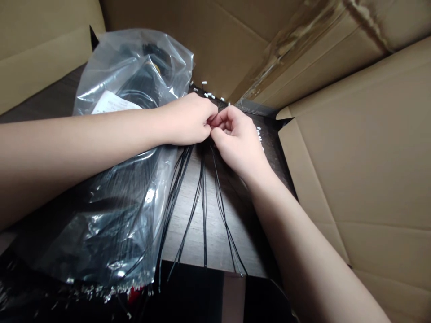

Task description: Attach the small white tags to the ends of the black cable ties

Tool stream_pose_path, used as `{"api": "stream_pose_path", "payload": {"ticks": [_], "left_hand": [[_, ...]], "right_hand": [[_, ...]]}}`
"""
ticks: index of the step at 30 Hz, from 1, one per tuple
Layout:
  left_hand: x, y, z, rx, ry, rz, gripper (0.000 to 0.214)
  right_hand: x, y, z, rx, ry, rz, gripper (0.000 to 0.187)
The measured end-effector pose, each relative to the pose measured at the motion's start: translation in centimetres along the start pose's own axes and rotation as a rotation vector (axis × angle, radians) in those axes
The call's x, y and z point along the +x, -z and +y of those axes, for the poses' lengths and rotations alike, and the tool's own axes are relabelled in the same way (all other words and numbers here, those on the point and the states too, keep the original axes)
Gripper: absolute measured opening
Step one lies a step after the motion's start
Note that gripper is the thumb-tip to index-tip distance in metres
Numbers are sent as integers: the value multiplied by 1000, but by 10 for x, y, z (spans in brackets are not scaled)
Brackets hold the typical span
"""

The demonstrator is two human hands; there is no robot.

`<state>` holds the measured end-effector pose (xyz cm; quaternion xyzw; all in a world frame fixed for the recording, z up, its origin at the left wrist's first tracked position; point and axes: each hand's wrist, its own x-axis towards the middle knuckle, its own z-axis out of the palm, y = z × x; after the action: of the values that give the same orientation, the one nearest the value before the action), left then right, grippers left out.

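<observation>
My left hand is closed, its fingers curled in against those of my right hand. What it pinches is hidden by the knuckles. My right hand is also closed, thumb and fingertips pressed together where thin black wires come out below. More black wires fan from beneath both hands toward the table's front edge. Small white connectors lie just beyond the hands, and others show to the right of my right hand.
A clear plastic bag full of black wires lies under my left forearm, with a white label. Its wire ends hang over the front edge of the dark wooden table. Cardboard walls stand behind and at both sides.
</observation>
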<state>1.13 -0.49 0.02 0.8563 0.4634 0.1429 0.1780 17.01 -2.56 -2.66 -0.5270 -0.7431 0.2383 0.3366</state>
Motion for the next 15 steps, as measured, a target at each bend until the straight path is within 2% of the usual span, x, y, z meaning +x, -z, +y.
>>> {"api": "stream_pose_path", "payload": {"ticks": [15], "left_hand": [[-1,0,0,-6,4,4,29]], "right_hand": [[1,-2,-1,36,-47,12,13]]}}
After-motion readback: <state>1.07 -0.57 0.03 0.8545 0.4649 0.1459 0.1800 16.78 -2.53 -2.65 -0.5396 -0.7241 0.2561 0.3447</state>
